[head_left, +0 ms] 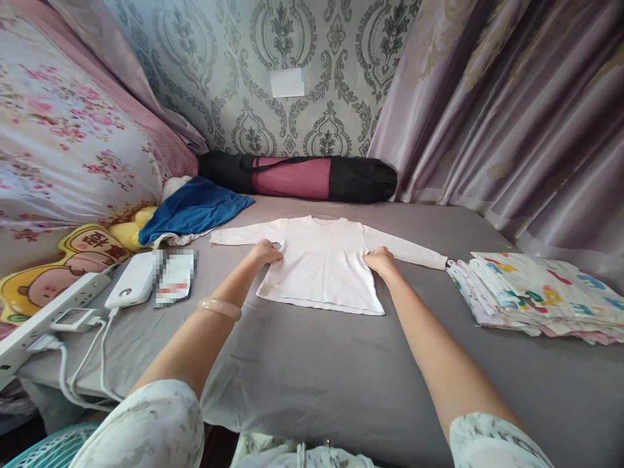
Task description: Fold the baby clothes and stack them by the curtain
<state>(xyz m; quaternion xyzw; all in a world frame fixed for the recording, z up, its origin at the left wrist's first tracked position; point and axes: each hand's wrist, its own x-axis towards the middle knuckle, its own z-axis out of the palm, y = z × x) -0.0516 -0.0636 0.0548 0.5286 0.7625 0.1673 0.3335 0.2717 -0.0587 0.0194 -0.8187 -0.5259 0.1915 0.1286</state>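
Observation:
A white long-sleeved shirt (324, 266) lies spread flat on the grey bed sheet (312, 370), its neckline facing the wall and both sleeves stretched out sideways. My left hand (266, 252) pinches the shirt's left side edge just below the sleeve. On the opposite edge, at about the same height, my right hand (380, 260) grips the fabric between thumb and fingers. The hem lies toward me, slightly slanted. Small creases run inward from where each hand holds the cloth.
A stack of folded clothes (541, 296) sits at the right. At the left are a blue cloth (197, 208), a white power bank (130, 279), a power strip (53, 318) with cables and a yellow cushion (43, 279). A black-and-pink rolled bag (292, 177) lies along the wall.

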